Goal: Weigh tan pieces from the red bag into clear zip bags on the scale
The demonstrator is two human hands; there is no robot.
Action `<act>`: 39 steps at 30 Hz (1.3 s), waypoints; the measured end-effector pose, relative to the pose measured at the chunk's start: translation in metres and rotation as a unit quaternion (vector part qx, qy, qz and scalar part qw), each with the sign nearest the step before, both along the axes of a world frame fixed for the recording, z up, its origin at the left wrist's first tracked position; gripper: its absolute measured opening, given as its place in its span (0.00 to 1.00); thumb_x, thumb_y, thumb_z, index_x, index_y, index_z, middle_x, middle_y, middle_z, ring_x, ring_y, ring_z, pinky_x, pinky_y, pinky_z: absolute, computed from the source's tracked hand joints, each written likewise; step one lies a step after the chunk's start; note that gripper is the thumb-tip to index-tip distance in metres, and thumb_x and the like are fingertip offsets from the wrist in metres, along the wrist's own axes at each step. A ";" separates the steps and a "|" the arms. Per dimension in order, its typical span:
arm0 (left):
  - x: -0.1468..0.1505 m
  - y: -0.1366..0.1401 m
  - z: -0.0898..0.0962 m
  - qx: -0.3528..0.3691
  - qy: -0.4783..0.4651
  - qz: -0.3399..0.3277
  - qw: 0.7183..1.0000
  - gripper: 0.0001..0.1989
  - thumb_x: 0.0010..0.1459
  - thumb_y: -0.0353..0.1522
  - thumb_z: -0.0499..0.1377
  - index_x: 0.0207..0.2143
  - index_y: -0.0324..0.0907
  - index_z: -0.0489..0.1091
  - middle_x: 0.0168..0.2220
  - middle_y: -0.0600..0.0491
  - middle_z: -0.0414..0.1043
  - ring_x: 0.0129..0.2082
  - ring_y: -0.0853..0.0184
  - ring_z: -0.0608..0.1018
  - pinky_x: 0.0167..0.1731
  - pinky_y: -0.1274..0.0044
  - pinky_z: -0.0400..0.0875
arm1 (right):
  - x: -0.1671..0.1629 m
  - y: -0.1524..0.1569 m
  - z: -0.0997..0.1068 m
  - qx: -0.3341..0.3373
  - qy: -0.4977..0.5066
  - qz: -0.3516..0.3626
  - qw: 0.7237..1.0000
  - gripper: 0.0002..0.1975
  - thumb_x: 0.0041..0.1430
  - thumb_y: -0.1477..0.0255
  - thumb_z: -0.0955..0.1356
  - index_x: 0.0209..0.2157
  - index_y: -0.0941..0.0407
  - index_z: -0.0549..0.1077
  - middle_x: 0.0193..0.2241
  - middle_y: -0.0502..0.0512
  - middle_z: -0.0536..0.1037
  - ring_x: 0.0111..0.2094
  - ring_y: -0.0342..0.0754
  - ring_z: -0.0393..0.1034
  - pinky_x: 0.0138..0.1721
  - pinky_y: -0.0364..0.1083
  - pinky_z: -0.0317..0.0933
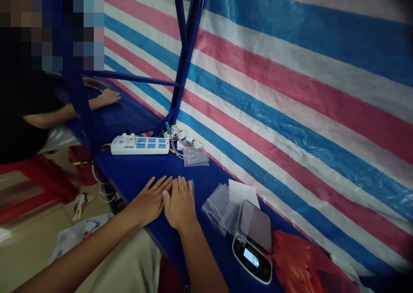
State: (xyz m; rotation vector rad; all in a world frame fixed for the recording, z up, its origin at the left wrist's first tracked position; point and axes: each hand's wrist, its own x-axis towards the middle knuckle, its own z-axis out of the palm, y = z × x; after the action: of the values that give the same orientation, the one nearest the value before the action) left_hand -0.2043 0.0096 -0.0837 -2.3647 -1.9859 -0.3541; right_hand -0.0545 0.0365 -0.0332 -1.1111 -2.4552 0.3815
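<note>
Both hands lie flat, side by side, on the blue table [129, 174]. My left hand [151, 202] has its fingers stretched out, the fingertips close to the other hand. My right hand [180, 202] is palm down, its thumb against the left hand. Under the fingers lies a clear plastic bag [192, 186]; only its edges show, and what it may contain is hidden. To the right of my right hand are several clear plastic bags [214, 207] and a white sheet [240, 192], partly by a digital scale [253, 245] with a lit display.
A white power strip [140, 146] and a heap of small white parts with cables [182, 140] sit farther back. A red plastic bag [303, 263] stands right of the scale. Blue metal posts [187, 60] rise behind. A co-worker's hand [109, 97] rests on the neighbouring table.
</note>
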 end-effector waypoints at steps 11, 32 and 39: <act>-0.026 -0.011 -0.024 0.061 -0.015 0.013 0.998 0.31 0.70 0.45 0.42 0.68 0.39 0.58 0.69 0.46 0.54 0.69 0.57 0.60 0.67 0.60 0.52 | -0.005 0.017 -0.035 -0.063 -0.056 -0.161 0.983 0.42 0.69 0.56 0.58 0.67 0.78 0.50 0.68 0.84 0.43 0.71 0.69 0.34 0.68 0.66 0.36; -0.018 -0.002 0.032 -0.049 -0.225 0.188 0.955 0.16 0.60 0.42 0.52 0.48 0.47 0.65 0.36 0.55 0.81 0.33 0.61 0.80 0.32 0.73 0.66 | 0.211 -0.105 -0.079 -0.062 0.327 -0.339 0.880 0.22 0.62 0.54 0.66 0.46 0.57 0.78 0.44 0.62 0.81 0.43 0.56 0.79 0.43 0.50 0.72; -0.012 0.065 0.052 0.037 -0.302 0.076 0.950 0.15 0.56 0.45 0.56 0.38 0.44 0.68 0.32 0.54 0.78 0.30 0.66 0.78 0.35 0.76 0.69 | 0.214 -0.114 -0.086 -0.047 0.368 -0.369 0.852 0.21 0.60 0.53 0.68 0.41 0.57 0.79 0.40 0.61 0.81 0.39 0.53 0.78 0.41 0.47 0.72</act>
State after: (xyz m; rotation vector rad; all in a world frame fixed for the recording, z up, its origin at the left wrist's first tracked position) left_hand -0.2166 0.0742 -0.0318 -2.2083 -2.2998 -1.2446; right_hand 0.1594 -0.0773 -0.1192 -1.4902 -1.2433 0.5438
